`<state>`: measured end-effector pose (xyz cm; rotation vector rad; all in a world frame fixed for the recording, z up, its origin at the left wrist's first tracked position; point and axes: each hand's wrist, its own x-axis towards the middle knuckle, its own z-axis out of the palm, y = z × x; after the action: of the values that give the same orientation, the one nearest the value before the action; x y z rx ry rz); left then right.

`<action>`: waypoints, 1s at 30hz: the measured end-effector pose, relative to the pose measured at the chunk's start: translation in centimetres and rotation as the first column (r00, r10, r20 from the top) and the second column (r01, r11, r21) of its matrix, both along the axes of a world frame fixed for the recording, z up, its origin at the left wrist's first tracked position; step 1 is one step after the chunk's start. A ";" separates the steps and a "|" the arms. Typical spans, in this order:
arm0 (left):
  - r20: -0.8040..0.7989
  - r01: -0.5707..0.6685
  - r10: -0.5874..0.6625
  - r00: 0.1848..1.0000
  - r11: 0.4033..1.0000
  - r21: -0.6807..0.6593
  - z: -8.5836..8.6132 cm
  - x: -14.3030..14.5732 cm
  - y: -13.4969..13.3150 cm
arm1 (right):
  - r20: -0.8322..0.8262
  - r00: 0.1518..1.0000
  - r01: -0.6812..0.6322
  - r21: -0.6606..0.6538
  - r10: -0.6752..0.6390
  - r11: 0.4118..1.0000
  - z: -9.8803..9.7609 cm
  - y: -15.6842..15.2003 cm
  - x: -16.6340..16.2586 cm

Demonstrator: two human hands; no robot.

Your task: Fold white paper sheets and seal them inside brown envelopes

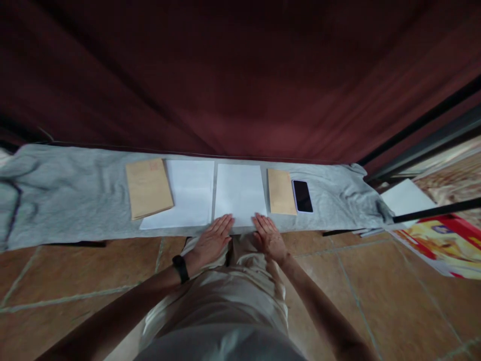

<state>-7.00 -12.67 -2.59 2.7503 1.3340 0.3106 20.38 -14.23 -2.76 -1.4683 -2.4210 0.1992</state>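
A white sheet of paper [240, 193] lies flat in front of me on the grey cloth. My left hand [214, 238] rests its outstretched fingers at the sheet's near left corner. At the near right corner lies my right hand [269, 238], its fingers straight and flat as well. Neither hand holds anything. Left of this sheet is more white paper [191, 193], partly covered by brown envelopes [148, 188]. On the right, a single brown envelope [281, 191] lies beside a dark-screened phone [302, 196].
The grey cloth [82, 195] covers a long, narrow surface. Behind it hangs a dark red curtain [233, 100]. A red and yellow box [447, 240] stands low at the right, near black metal bars [432, 210]. Tiled floor [376, 286] lies below.
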 end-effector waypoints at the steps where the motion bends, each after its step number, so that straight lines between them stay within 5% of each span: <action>1: -0.006 0.000 0.000 1.000 1.000 0.006 0.0 -0.8 -0.1 | -0.004 1.000 0.005 0.011 -0.005 1.000 0.0 -0.1 0.8; 22: -0.146 0.016 -0.017 0.989 1.000 -0.009 3.7 2.6 4.4 | 0.011 0.998 -0.067 0.039 0.066 0.997 1.1 2.9 -0.1; 30: -0.009 0.141 -0.144 0.990 0.979 -0.144 4.2 -0.4 4.8 | -0.232 0.971 -0.074 -0.071 0.055 0.995 1.5 3.3 1.7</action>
<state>-7.36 -7.86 1.62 2.7158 1.1079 0.1719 22.10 -10.92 -1.29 -1.3179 -2.2971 0.4587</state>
